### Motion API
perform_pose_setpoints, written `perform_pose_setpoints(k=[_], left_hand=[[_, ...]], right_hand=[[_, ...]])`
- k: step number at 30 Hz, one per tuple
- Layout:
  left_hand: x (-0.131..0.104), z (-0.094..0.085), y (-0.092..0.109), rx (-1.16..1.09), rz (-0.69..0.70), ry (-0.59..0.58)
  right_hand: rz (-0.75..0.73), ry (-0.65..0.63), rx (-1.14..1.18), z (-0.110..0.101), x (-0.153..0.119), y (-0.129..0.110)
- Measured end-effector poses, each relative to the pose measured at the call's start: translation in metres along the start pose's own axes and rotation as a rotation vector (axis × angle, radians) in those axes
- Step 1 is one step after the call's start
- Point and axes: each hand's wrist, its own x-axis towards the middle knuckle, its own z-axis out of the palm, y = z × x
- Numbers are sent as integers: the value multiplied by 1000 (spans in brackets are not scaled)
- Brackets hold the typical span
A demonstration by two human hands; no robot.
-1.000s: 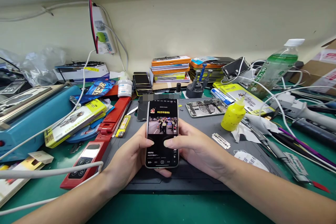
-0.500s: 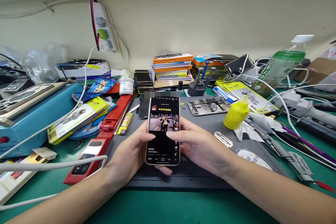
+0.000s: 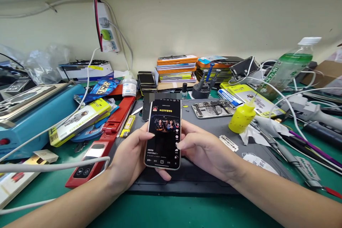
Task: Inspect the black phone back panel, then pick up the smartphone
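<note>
A lit smartphone is held upright above the dark grey mat, its screen showing a video with yellow text over a black background. My left hand wraps round its left side, thumb at the left edge and a fingertip showing below. My right hand is at the phone's right side, with its thumb over the icons near the right edge and the other fingers partly hidden behind. Behind the phone lies a dark phone part. An opened phone with exposed internals rests on the mat at the right.
A yellow bottle, a razor blade and a tweezer-like tool lie to the right. A red device, yellow boxes and a blue machine stand left. White cables cross both sides; a green-labelled bottle leans back right.
The phone has shifted slightly left and tilted. My right thumb has moved from the middle of the screen to its right edge and lower. The video picture has changed.
</note>
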Motion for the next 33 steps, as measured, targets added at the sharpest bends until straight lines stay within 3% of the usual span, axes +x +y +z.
perform_pose_setpoints(k=[11,26,33], left_hand=[[0,1,0,3,-14,0],[-3,-3,-3,-24,-29,-85],[-4,2,0,0,-47,-19]], right_hand=[[-2,21,13,0,1,1],[2,47,-8,1,-1,0],[-7,70,8,1,2,3]])
